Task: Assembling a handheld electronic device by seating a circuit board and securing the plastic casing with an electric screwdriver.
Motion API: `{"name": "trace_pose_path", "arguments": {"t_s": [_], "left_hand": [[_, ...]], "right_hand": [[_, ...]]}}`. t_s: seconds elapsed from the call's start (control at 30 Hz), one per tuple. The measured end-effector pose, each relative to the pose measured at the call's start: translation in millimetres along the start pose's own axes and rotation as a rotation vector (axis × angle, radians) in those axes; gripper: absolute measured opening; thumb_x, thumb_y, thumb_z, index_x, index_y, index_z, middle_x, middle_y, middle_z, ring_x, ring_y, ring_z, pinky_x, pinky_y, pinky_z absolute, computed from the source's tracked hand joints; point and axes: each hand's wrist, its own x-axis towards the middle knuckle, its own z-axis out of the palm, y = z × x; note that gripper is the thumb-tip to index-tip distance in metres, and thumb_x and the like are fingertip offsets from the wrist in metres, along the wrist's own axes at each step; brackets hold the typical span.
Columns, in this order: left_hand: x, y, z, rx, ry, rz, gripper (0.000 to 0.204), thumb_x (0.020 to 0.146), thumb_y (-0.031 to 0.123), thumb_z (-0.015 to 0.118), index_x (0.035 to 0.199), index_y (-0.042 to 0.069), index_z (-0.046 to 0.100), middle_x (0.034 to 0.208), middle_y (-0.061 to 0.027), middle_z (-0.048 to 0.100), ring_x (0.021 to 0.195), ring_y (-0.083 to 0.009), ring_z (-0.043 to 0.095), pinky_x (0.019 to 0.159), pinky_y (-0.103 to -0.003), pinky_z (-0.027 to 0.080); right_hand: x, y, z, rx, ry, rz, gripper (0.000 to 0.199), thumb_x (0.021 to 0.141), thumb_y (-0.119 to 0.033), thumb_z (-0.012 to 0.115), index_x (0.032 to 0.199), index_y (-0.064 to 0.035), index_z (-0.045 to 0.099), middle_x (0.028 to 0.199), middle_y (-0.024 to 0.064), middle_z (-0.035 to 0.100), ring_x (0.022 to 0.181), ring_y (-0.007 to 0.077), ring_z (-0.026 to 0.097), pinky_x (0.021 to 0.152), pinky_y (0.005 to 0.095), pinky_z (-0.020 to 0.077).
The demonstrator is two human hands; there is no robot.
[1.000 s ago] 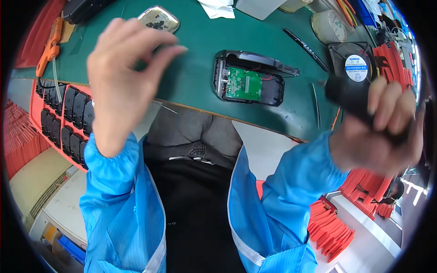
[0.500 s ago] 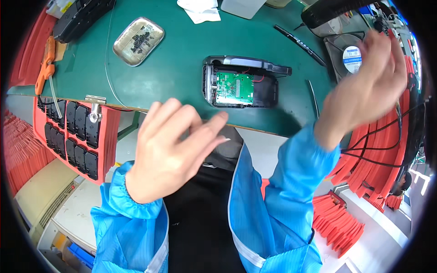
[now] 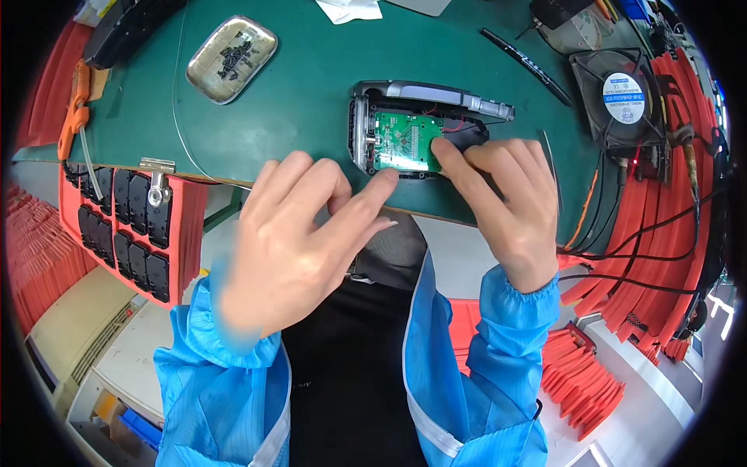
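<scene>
A black plastic device housing (image 3: 356,132) lies on the green bench with its lid part tilted up along the far side. Inside is a green circuit board (image 3: 405,136), with thin red wires (image 3: 454,127) at its right. My left hand (image 3: 299,233) is open at the near left corner of the housing, its index fingertip by the near edge and thumb lower and apart. My right hand (image 3: 510,202) reaches in from the right. One fingertip touches the board's right end; the other fingers are bent, apart from it, over the housing's right part, their tips partly hidden.
A metal tray (image 3: 232,58) with small black parts stands at the far left. A black marker (image 3: 525,66), a fan (image 3: 618,97) and a soldering iron (image 3: 689,156) are on the right. An orange glue gun (image 3: 75,117) and a red rack (image 3: 187,233) of black parts are left.
My right hand has come left and down from beside the fan to the circuit board. My left hand stays almost where it was. The view has shifted slightly.
</scene>
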Motion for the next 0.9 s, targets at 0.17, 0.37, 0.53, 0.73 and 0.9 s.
{"name": "trace_pose_path", "arguments": {"t_s": [0.17, 0.37, 0.53, 0.73, 0.9], "left_hand": [[-1.0, -0.4, -1.7, 0.049, -0.008, 0.021, 0.050, 0.072, 0.014, 0.088, 0.120, 0.005, 0.077, 0.082, -0.0022, 0.046, 0.076, -0.0209, 0.048, 0.066, -0.038, 0.035], [2.0, 2.3, 0.9, 0.018, 0.010, -0.029, 0.055, 0.070, 0.012, 0.091, 0.124, 0.006, 0.079, 0.080, -0.0032, 0.047, 0.073, -0.0219, 0.045, 0.065, -0.038, 0.036], [1.6, 3.8, 5.7, -0.027, 0.043, -0.061, 0.052, 0.072, 0.010, 0.091, 0.122, 0.004, 0.078, 0.079, -0.0038, 0.048, 0.072, -0.0220, 0.046, 0.065, -0.038, 0.037], [3.0, 4.8, 6.1, -0.043, 0.050, -0.070, 0.049, 0.074, 0.008, 0.090, 0.121, 0.003, 0.078, 0.078, -0.0046, 0.049, 0.072, -0.0219, 0.047, 0.065, -0.038, 0.038], [3.0, 5.3, 7.6, -0.019, 0.062, -0.068, 0.048, 0.074, 0.008, 0.091, 0.120, 0.003, 0.079, 0.078, -0.0049, 0.049, 0.071, -0.0223, 0.046, 0.064, -0.038, 0.038]], "right_hand": [[-0.8, 1.3, 5.0, -0.021, -0.005, -0.056, 0.053, 0.067, -0.012, 0.069, 0.117, 0.0047, 0.075, 0.089, 0.0095, 0.062, 0.081, 0.0262, 0.062, 0.069, 0.0383, 0.0482], [-1.0, 3.0, 6.8, -0.005, 0.003, -0.083, 0.053, 0.069, -0.011, 0.068, 0.117, 0.0077, 0.073, 0.090, 0.0106, 0.063, 0.079, 0.0263, 0.063, 0.069, 0.0384, 0.0489], [-2.3, 3.4, 7.7, 0.007, 0.012, -0.090, 0.051, 0.067, -0.007, 0.072, 0.116, 0.0089, 0.072, 0.091, 0.0115, 0.063, 0.079, 0.0266, 0.063, 0.068, 0.0392, 0.0497], [-3.9, 6.5, 7.9, 0.001, 0.042, -0.130, 0.052, 0.065, -0.002, 0.079, 0.115, 0.0092, 0.071, 0.091, 0.0124, 0.065, 0.077, 0.0269, 0.063, 0.067, 0.0395, 0.0504], [-2.6, 4.5, 7.0, -0.039, 0.063, -0.168, 0.053, 0.064, -0.004, 0.080, 0.115, 0.0088, 0.070, 0.090, 0.0125, 0.066, 0.076, 0.0270, 0.064, 0.066, 0.0395, 0.0502]]}}
